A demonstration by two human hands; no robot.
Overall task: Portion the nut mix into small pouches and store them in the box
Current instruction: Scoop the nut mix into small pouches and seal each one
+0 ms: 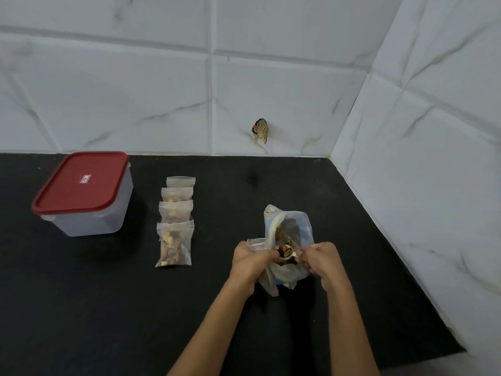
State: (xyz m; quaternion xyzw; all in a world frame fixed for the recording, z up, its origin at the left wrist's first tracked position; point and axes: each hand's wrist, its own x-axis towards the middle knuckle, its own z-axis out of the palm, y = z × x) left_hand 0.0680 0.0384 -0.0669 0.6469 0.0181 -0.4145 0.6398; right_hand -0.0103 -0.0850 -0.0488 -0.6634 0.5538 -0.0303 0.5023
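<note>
Four pouches (pixel 175 223) filled mid-bench; left hand (pixel 250 257) grips a fifth (pixel 256 244), right (pixel 321 260) pinches the spoon (pixel 288 255); box (pixel 84 194) lidded.

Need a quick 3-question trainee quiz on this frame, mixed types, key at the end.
1. True or false: the box has its red lid on.
2. How many pouches lie in the row on the counter?
3. The spoon of nuts is held by: A) left hand B) right hand C) neither.

Key: 1 true. 2 four. 3 B; the left hand holds a small pouch open beside the big bag.
</note>
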